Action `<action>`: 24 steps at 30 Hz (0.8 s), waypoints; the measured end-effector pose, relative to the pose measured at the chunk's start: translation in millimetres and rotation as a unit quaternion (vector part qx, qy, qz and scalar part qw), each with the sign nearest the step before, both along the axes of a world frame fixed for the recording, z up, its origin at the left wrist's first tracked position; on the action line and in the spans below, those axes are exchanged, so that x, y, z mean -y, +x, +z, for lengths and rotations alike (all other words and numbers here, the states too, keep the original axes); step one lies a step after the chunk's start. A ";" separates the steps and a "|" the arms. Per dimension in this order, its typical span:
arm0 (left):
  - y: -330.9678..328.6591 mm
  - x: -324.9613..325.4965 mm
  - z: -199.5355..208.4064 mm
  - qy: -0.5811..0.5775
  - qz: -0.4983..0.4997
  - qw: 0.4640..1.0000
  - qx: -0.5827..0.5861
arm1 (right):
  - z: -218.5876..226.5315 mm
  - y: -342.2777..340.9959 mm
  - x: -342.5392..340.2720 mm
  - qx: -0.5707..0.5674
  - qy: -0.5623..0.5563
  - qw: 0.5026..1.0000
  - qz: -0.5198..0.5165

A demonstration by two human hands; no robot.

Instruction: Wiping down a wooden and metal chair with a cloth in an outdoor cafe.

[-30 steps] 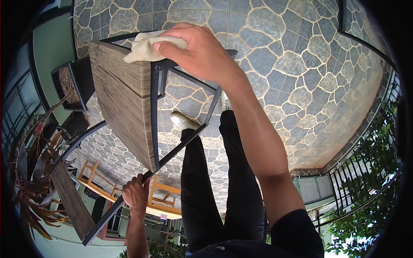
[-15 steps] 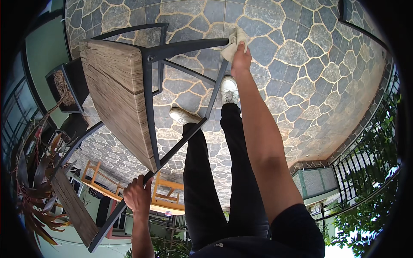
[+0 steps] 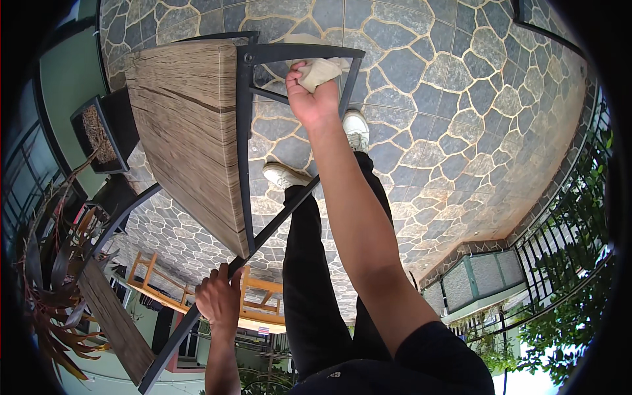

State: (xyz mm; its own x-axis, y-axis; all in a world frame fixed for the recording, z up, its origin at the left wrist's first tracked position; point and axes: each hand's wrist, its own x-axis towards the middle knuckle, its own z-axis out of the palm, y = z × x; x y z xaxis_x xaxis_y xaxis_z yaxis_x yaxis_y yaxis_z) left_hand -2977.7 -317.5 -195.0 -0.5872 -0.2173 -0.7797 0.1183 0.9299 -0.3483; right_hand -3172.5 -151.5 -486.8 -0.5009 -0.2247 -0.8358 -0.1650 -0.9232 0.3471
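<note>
On a stone-paved patio floor (image 3: pixel 461 118), grey irregular slabs with pale joints: one tilted chair (image 3: pixel 191 145), wood-grain seat, dark metal frame. Right hand (image 3: pixel 309 99), grip clenched on a beige cloth (image 3: pixel 320 71), pressed against the frame's crossbar beneath the seat. Left hand (image 3: pixel 220 299), grip closed around a lower frame bar. Planter box (image 3: pixel 99 135) at left beside a green wall; black railing (image 3: pixel 559 263) with foliage at right; white shoes (image 3: pixel 355 128) on the paving.

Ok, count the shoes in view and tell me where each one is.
2. One white shoe is on the paving under the chair frame, left of the forearm. The other white shoe is just beyond the right hand with the cloth.
</note>
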 end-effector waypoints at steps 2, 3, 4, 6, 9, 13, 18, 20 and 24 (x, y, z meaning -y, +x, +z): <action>-3.4 0.8 -0.9 0.001 0.017 1.000 -0.010 | -3.2 -8.2 12.8 0.006 -0.003 1.000 0.020; -2.3 1.5 -1.1 0.001 0.013 1.000 -0.012 | -2.5 -11.8 18.7 0.004 -0.003 1.000 0.016; 0.0 1.3 -0.3 -0.004 -0.008 1.000 -0.013 | -2.5 -17.4 23.4 -0.064 -0.006 0.997 -0.039; 2.8 -0.4 -0.9 -0.017 -0.024 1.000 -0.009 | 7.8 -33.6 37.1 -0.111 -0.021 0.985 -0.131; -0.1 0.6 -2.1 -0.007 -0.013 1.000 -0.015 | 31.6 -30.8 48.6 -0.154 -0.050 0.976 -0.147; 1.0 6.6 0.4 -0.008 -0.013 1.000 -0.013 | 32.9 -1.2 72.9 -0.334 -0.141 0.926 -0.109; 0.7 5.7 1.0 -0.013 -0.014 1.000 0.001 | 36.9 -1.8 45.9 -0.347 -0.118 0.928 -0.074; 3.3 4.0 0.0 -0.026 -0.021 0.999 0.014 | 15.3 -2.4 26.4 -0.224 -0.032 0.972 -0.066; 2.0 -4.6 -1.2 -0.032 0.017 0.998 0.041 | -26.0 -18.2 -4.5 -0.007 0.081 0.996 -0.038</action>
State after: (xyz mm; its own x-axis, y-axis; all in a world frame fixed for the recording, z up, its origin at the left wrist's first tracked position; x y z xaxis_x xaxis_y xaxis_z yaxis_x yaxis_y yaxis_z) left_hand -2975.8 -312.9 -196.2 -0.5124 -0.2870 -0.8094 0.1171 0.9103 -0.3969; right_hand -3190.7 -147.0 -512.8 -0.5226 -0.0484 -0.8512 -0.2322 -0.9526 0.1967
